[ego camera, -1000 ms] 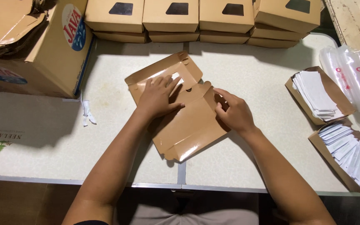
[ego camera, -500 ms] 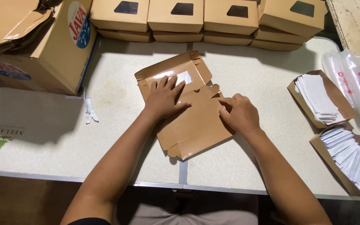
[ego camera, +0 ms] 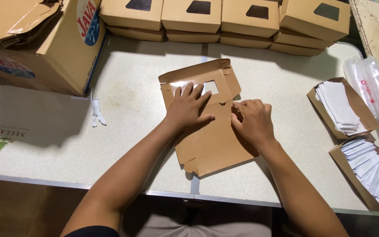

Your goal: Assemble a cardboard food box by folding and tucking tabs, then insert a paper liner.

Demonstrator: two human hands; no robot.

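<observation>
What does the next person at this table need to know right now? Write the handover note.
Left hand: flat, pressing the unfolded box blank onto the table.
Right hand: fingers curled at the blank's right edge, by a flap.
Done: finished windowed boxes stacked along the far edge.
Left: this blank lies flat, sides not up.
White paper slips sit in trays at right; a big carton at far left.

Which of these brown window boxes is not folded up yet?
The flat brown box under the left hand and right hand, mid-table. It lies unfolded with flaps spread, while the finished boxes along the table's far edge are closed and stacked.
</observation>
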